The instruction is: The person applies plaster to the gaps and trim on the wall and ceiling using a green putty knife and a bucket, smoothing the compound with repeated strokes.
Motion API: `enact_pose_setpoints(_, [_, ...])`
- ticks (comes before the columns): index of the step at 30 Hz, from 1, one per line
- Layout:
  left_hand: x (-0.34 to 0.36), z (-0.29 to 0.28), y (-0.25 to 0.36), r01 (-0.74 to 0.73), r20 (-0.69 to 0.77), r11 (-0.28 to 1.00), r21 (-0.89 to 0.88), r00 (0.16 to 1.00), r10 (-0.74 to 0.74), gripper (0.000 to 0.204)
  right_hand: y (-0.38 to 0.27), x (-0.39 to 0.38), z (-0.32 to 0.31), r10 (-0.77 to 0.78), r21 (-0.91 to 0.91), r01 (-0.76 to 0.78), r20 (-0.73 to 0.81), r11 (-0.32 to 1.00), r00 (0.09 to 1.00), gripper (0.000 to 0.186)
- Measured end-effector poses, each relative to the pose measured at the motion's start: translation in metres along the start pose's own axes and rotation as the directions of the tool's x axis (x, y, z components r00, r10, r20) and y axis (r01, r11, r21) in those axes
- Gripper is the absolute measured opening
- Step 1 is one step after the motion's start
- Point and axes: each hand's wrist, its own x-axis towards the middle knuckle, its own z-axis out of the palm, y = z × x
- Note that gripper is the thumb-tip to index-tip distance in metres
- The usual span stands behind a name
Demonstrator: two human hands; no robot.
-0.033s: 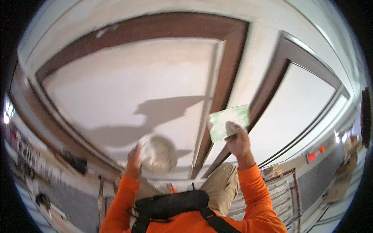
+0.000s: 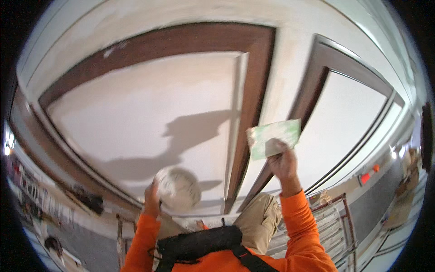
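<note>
My left hand (image 2: 152, 199) grips the edge of a round, pale, smeared bowl-like container (image 2: 179, 188). The container's contents are hard to make out. Higher and to the right, my right hand (image 2: 284, 164) is closed on a thin, flat, four-sided sheet (image 2: 275, 136), green with white smears. My thumb lies across the sheet's near face. Behind the sheet is a white wall with brown framed panels; whether it touches the wall I cannot tell. The larger brown frame (image 2: 256, 90) surrounds a white panel (image 2: 149, 99), on which shadows of my arm and hand fall.
Another brown frame (image 2: 306, 102) stands to the right. My knee (image 2: 260, 217) is close to the wall, and a slatted metal platform (image 2: 317, 231) lies below on the right. Far down at the lower left, a dark-haired person (image 2: 54, 245) is partly visible.
The view has shifted a little, so the wall frames appear further left. My right hand with the green sheet has moved slightly right. My left hand still holds the container, slightly lower.
</note>
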Motion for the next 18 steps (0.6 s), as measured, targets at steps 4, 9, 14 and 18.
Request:
enact_pose_setpoints(4, [-0.002,-0.043,-0.012,-0.002,-0.110,0.999,-0.036,0.994,-0.002,0.056,-0.103,0.047,0.031,-0.590,-0.550,0.543,0.109,0.635,0.800,0.034])
enact_pose_setpoints(9, [0.015,-0.073,-0.033,-0.074,-0.213,0.997,-0.008,0.975,0.071,0.056,-0.159,0.118,0.094,-0.486,-0.483,0.684,0.848,-0.547,0.210,0.041])
enact_pose_setpoints(14, [0.018,-0.078,-0.044,-0.096,-0.261,0.995,0.001,0.961,0.093,0.056,-0.165,0.163,0.105,-0.200,-0.268,0.592,0.963,-0.760,0.179,0.052])
enact_pose_setpoints(18, [0.006,-0.054,-0.030,-0.121,-0.194,0.993,-0.017,0.974,0.115,0.056,-0.181,0.184,0.103,-0.176,-0.234,0.563,0.972,-0.793,0.156,0.053])
